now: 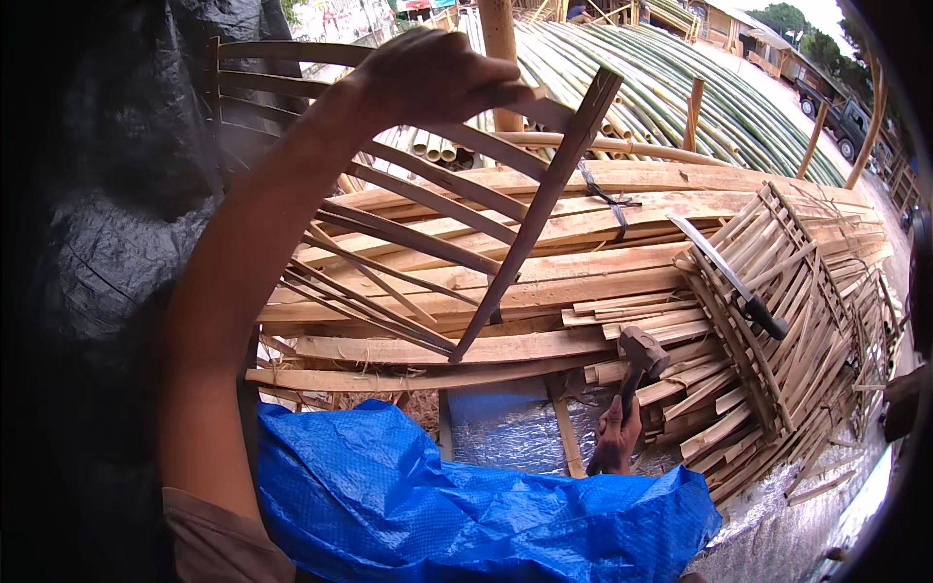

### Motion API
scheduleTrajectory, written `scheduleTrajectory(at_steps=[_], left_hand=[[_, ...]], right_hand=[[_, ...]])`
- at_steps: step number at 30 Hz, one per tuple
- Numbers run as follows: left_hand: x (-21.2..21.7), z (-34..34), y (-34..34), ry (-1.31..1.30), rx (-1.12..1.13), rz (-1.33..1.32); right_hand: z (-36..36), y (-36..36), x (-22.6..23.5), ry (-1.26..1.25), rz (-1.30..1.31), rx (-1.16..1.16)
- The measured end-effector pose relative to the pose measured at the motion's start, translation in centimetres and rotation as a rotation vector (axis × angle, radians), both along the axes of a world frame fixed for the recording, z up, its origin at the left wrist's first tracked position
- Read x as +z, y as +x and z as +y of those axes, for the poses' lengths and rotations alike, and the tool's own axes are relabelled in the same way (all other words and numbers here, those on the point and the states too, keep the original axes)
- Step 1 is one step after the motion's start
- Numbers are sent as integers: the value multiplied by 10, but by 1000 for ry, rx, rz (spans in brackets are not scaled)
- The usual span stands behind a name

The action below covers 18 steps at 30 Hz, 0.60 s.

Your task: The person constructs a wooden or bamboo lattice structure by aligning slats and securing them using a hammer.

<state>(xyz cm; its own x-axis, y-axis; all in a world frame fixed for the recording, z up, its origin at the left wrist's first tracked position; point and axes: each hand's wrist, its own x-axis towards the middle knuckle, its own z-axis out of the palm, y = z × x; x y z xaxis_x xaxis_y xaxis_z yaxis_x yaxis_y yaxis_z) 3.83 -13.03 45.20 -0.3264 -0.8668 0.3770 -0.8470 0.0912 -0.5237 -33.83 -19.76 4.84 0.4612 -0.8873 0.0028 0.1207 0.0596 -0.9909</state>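
Observation:
My left hand (423, 78) is raised at the upper middle, its fingers closed on the top slat of a slatted bamboo frame (539, 214). The frame hangs tilted, with several dark slats running from its right end bar toward the upper left. Low and right of centre, my right hand (617, 432) is wrapped round the dark handle of a hammer (643, 352). The hammer's blunt head points up, apart from the frame. A large knife (719, 257) with a black handle lies on another slatted frame (753, 340) at the right.
Split bamboo strips (583, 267) stretch across the middle, with shorter pieces (705, 418) piled at the right. A blue tarp (466, 515) covers the near side. Black plastic sheeting (107, 262) hangs at the left. Long green bamboo poles (671, 87) lie beyond upright posts; a vehicle (846, 121) stands farther off.

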Motion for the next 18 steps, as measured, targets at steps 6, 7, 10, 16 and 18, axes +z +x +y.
scheduleTrajectory(at_steps=[6,7,10,16,18], left_hand=[[-85,-34,48,83,170,280],[-83,-44,46,139,286,266],[-109,-71,68,46,287,252],[-212,-129,96,-108,369,243],[-247,-128,97,-229,353,173]], right_hand=[[5,-4,-14,119,-12,67],[1,-6,-17,83,17,56],[-1,-2,-17,108,33,54],[-10,-1,-29,122,108,75],[-11,0,-33,137,131,91]])
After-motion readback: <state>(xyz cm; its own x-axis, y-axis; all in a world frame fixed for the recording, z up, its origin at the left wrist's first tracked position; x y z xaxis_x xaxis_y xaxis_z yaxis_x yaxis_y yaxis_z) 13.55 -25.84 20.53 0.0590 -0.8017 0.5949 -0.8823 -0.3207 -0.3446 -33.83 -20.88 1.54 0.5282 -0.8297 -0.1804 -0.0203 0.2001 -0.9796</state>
